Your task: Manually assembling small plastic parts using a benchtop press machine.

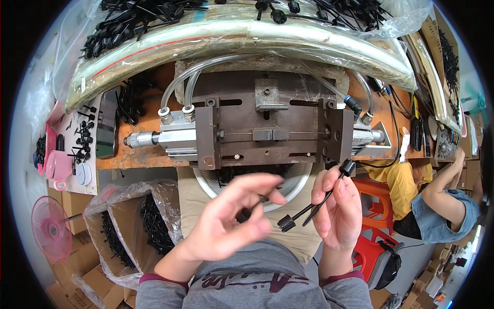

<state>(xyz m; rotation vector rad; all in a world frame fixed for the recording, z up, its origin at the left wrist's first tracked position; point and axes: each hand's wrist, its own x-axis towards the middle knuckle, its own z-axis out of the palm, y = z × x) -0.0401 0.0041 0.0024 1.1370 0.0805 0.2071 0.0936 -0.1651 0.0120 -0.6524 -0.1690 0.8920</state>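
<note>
My right hand [342,219] pinches two thin black rods with ribbed heads. One black rod [347,167] has its head up above the fingertips, and its tip slants down to the left. The other rod's ribbed head [286,223] sticks out to the left at a lower level. My left hand [224,221] is beside them, its thumb and fingers curved round a dark rod-like piece [244,214], mostly hidden by the fingers. Beyond both hands stands a brown metal clamping fixture [267,147] with two small grey jaws [270,135] meeting at its middle.
Silver air cylinders [177,136] with clear hoses flank the fixture. A white basket [303,185] of black parts sits below it. Black rods [144,15] pile up behind. Lined boxes [121,226] and a pink fan [51,228] are left; another person [445,206] sits right, near red stools [365,247].
</note>
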